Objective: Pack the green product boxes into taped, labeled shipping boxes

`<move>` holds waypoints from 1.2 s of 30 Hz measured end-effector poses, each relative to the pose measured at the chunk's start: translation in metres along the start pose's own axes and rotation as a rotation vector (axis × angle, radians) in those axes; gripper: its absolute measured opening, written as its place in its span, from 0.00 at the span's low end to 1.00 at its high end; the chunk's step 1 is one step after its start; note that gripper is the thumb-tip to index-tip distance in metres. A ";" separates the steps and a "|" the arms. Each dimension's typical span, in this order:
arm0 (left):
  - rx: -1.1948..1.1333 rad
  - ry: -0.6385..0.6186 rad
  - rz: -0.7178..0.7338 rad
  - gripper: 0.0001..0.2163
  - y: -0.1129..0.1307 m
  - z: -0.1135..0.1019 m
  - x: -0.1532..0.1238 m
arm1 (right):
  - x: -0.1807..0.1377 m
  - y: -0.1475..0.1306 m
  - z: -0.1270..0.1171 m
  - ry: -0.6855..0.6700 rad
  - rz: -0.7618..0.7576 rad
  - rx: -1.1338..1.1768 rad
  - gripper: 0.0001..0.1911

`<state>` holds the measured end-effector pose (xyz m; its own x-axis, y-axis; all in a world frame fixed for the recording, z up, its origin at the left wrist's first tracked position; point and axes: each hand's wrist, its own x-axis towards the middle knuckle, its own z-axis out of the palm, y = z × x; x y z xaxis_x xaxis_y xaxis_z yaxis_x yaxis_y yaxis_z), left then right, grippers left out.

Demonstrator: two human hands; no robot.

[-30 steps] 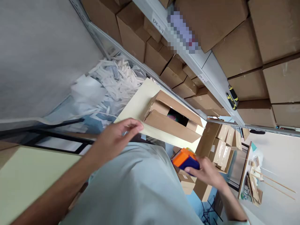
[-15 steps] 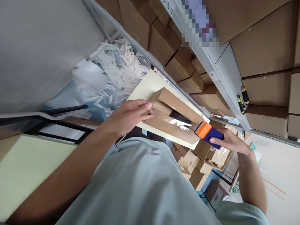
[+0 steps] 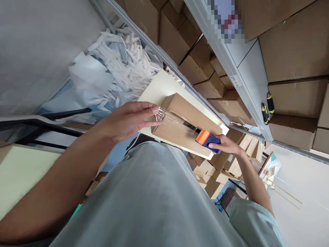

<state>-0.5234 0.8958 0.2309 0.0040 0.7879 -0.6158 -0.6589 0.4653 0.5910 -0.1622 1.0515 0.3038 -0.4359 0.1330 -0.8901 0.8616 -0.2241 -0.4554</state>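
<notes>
A long brown cardboard box (image 3: 189,125) lies on a pale yellow tabletop (image 3: 160,87), its flaps closed. My left hand (image 3: 128,118) presses the end of a clear strip of tape (image 3: 174,120) against the near end of the box, fingers pinched on the tape. My right hand (image 3: 224,145) grips an orange and blue tape dispenser (image 3: 207,139) at the other end of the box, with the tape stretched along the top seam between both hands.
Grey metal shelving (image 3: 239,68) packed with brown cartons rises behind the table. A yellow and black screwdriver (image 3: 267,108) lies on a shelf. White paper scraps (image 3: 123,65) pile up to the left. More small cartons (image 3: 218,171) sit below the table.
The box flaps have closed. The dispenser came up from my lap to the box and drew clear tape along the seam, while my left hand moved onto the box's near end.
</notes>
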 end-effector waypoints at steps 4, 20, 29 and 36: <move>-0.097 0.011 -0.025 0.24 -0.005 -0.001 0.003 | -0.014 -0.007 0.003 0.031 -0.019 -0.019 0.31; -0.166 0.031 -0.045 0.23 -0.008 -0.009 0.012 | 0.001 -0.013 -0.007 0.003 -0.017 0.031 0.31; 0.183 0.201 0.047 0.20 -0.024 -0.030 0.021 | 0.017 0.001 0.003 0.044 0.005 -0.024 0.32; 0.274 0.263 -0.027 0.16 -0.064 -0.049 0.069 | 0.025 -0.010 0.005 0.043 0.023 -0.067 0.32</move>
<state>-0.5179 0.9002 0.1247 -0.1981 0.6601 -0.7246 -0.4357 0.6028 0.6684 -0.1828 1.0524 0.2863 -0.4052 0.1699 -0.8983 0.8874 -0.1631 -0.4311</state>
